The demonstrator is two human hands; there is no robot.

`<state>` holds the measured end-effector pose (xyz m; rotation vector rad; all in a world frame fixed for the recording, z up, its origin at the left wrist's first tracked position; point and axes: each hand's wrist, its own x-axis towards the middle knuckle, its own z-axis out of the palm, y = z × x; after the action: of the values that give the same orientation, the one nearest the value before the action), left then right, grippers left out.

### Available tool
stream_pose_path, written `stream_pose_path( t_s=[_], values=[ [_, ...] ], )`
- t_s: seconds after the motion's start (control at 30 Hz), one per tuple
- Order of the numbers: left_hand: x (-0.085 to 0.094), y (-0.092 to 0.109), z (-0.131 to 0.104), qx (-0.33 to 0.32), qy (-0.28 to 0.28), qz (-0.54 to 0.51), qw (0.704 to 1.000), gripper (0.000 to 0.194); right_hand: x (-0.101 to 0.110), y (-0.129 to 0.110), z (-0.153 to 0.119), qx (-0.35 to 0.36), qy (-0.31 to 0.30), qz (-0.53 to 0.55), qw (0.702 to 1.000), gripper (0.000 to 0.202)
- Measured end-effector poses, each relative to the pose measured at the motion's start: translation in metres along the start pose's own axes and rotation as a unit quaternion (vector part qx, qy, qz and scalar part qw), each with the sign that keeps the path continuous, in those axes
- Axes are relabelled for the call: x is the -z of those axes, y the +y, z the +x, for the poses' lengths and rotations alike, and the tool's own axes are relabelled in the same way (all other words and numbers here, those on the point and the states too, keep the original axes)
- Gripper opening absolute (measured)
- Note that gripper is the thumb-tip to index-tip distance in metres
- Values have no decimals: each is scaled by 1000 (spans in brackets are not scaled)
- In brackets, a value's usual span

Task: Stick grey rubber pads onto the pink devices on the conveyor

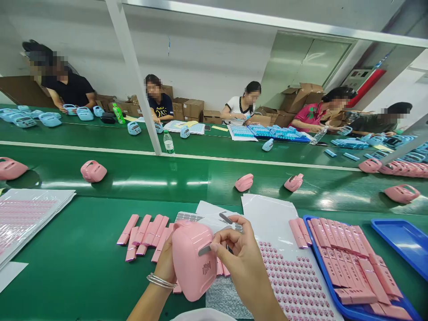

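A rounded pink plastic housing [194,263] with small printed text is held up by my left hand [166,263], whose fingers are mostly hidden behind it. My right hand [239,247] pinches a small grey strip [204,250] against the housing's right face. A second grey strip [226,218] shows at the raised fingers of the same hand. Behind the housing lie a sheet of grey stickers [189,216] and several narrow pink pieces [142,229]. Under my right forearm is a sheet of small round pink stickers [294,276].
Blue tray [334,292] holds pink pieces; another blue tray [401,243] lies right. Plastic-covered sheets [30,218] lie left. Pink housings [93,171] stand along the green belt [187,178]. Several people sit across, among blue housings [84,113] and bottles [169,143].
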<state>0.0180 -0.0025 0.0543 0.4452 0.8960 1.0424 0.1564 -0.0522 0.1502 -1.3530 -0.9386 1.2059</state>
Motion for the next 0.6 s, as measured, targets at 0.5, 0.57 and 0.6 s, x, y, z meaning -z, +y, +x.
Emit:
stream_pose_path(
  t_s=[0.5,0.57,0.6],
  values=[
    [-9,11,-8,25,17,-16,999,24,-7,2,-5,49,57,-77,994,45],
    [-11,12,-8,9,23,-9,1000,24,-7,6,-2,79,80,-116,987,41],
    [-11,11,-8,4,28,-14,999,24,-6,7,0,92,94,-140,981,41]
  ],
)
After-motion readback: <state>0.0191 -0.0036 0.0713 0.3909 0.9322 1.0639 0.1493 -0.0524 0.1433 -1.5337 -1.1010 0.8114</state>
